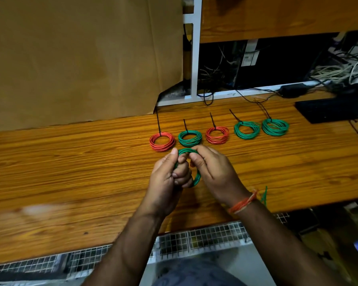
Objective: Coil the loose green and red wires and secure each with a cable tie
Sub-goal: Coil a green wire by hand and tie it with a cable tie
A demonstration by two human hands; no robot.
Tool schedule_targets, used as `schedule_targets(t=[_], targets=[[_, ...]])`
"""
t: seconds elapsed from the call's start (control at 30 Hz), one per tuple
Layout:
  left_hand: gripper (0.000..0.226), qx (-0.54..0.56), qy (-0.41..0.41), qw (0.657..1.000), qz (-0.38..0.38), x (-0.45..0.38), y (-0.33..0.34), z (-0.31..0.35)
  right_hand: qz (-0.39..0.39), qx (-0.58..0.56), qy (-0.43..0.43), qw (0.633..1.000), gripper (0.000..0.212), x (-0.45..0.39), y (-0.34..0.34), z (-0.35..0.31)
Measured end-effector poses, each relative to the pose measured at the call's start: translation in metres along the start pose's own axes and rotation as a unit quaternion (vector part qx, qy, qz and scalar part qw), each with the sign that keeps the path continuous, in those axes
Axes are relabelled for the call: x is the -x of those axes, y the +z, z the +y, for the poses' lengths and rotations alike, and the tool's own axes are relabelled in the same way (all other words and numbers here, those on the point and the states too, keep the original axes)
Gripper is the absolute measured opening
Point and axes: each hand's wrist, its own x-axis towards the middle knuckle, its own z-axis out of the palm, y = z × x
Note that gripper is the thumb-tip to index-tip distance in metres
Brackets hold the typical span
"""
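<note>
Right now the left hand and the right hand both grip a green coil just above the wooden table. Five tied coils, red and green, lie in a row behind. Brown cardboard leans at the back, beside a white frame and tangled cables.

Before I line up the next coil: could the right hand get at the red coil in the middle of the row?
Probably not yet: the right hand grips the green coil; the path to the middle red coil looks open.
</note>
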Motion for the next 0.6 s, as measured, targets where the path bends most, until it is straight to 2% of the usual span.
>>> schedule_targets(t=[0.1,0.17,0.27,0.37,0.6], targets=[[0.034,-0.009,-0.014,1.000,0.016,0.000,0.005,0.002,0.027,0.078,-0.019,0.996,0.036,-0.004,-0.002,0.003],[0.044,0.008,-0.033,0.999,0.014,-0.002,0.007,0.006,0.047,0.089,-0.033,0.994,0.037,-0.008,-0.005,0.001],[0.056,0.045,-0.060,0.997,-0.025,-0.005,0.007,0.012,0.061,0.098,-0.056,0.992,0.034,-0.014,-0.008,-0.001],[0.054,0.055,-0.068,0.994,-0.062,-0.005,0.006,0.015,0.068,0.103,-0.075,0.990,0.032,-0.015,-0.007,0.000],[0.048,0.110,-0.080,0.988,-0.071,-0.004,0.003,0.012,0.064,0.061,-0.056,0.995,0.036,-0.011,-0.002,0.001]])
